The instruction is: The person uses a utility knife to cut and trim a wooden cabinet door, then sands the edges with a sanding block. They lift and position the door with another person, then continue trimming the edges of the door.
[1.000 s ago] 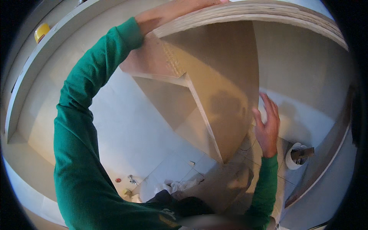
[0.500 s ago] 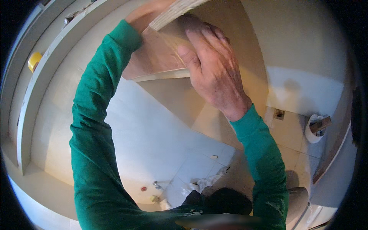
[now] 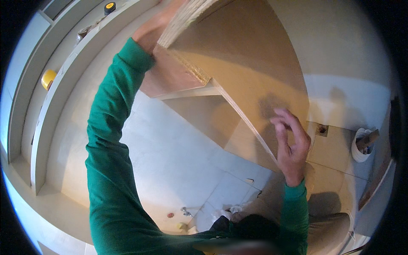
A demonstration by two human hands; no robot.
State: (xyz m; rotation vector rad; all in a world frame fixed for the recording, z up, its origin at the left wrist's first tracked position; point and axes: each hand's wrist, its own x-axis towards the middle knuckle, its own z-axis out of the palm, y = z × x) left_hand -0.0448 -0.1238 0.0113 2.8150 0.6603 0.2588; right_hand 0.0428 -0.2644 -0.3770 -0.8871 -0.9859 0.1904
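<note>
The left hand (image 3: 155,29) grips the top edge of the big tan wooden board (image 3: 246,72). The right hand (image 3: 291,142) is open beside it. Hold the board steady with both hands.

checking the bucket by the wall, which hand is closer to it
Right. The right hand hangs by the panel, a short way left of the white bucket. The left hand is far off, up at the panel's top edge.
</note>
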